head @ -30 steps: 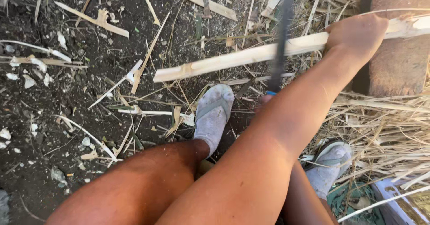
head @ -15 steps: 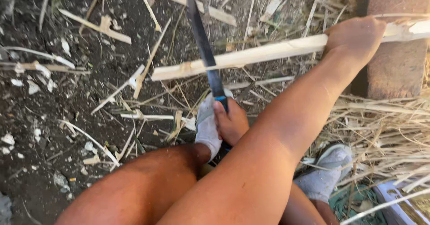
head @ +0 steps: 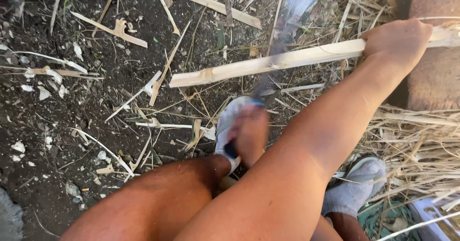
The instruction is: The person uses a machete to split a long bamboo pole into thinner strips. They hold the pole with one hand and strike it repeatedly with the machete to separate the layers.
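My left hand [head: 397,39] is stretched out to the upper right and grips the right part of a long pale split cane [head: 263,63], held level above the ground. My right hand [head: 249,135] shows from under the left forearm, closed around the dark handle of a long knife [head: 282,44]. The blade is motion-blurred and rises up and right across the cane's middle. Just behind the knife hand is my left foot in a grey sock [head: 225,121]. My other socked foot [head: 354,193] rests at the lower right.
Dark soil [head: 72,126] strewn with cane slivers, chips and shavings. A heap of dry straw [head: 421,145] lies on the right, with a reddish-brown block [head: 436,73] behind it. At the bottom right are a green net [head: 383,217] and a pale box corner [head: 431,212].
The knife has swung: half a second ago its blade leaned left over the cane, now it slants right and is blurred. The hand on the cane has stayed put.
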